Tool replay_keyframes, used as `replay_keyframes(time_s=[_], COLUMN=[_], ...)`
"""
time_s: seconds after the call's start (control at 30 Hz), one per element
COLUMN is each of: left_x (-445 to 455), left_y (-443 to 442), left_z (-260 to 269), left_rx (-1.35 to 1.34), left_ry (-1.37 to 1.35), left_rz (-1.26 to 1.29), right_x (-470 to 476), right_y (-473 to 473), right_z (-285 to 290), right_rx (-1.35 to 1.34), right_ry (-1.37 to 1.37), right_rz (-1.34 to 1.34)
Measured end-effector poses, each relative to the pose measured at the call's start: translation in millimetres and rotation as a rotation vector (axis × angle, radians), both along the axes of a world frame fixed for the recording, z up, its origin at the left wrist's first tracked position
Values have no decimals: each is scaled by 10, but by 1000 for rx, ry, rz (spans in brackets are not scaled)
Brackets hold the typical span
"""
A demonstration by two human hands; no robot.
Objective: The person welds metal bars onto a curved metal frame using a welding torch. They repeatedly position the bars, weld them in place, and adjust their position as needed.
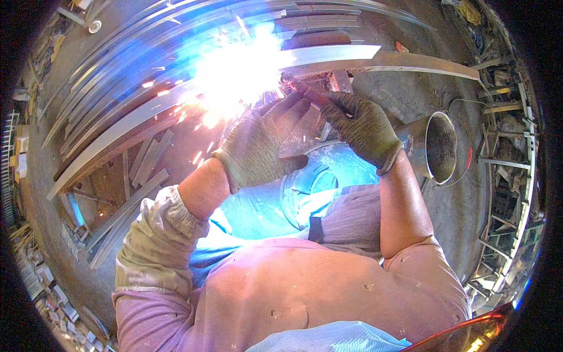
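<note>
A white-blue welding arc point(242, 70) flares at the upper middle and throws sparks to the lower left; its glare hides the spot on the metal. My right hand point(363, 125), in a dark knitted glove, grips a reddish-brown welding tool point(314, 93), whose far end points into the glare. My left hand point(264, 143), gloved too, has its fingertips at the front part of that tool and its thumb spread apart; whether it grips the tool is unclear. Behind both hands a long metal bar point(118, 132) crosses the view, passing through the glare, with a rusty beam point(413, 64) along it.
Many long metal strips point(325, 20) lie beyond the arc. A metal bucket point(441, 147) with a wire handle stands on the floor at right. Loose metal lengths point(151, 158) are at left. Metal frames point(506, 163) line the right edge. My legs are below the hands.
</note>
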State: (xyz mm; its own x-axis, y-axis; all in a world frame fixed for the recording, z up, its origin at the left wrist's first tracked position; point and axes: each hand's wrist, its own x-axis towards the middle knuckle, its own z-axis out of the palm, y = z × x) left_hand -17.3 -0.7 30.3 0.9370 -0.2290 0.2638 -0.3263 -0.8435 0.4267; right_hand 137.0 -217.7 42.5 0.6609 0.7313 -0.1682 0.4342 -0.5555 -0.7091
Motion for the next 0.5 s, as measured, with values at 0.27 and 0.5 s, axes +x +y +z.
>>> replay_keyframes(time_s=[0.27, 0.5], left_x=[0, -12], left_y=[47, 21], left_z=[-153, -91], left_rx=[-88, -115], left_ry=[118, 102], left_rz=[65, 47], right_x=[-53, -16], right_y=[65, 3], right_z=[127, 33], right_rx=[-77, 18], right_ry=[65, 83], right_rz=[-53, 5])
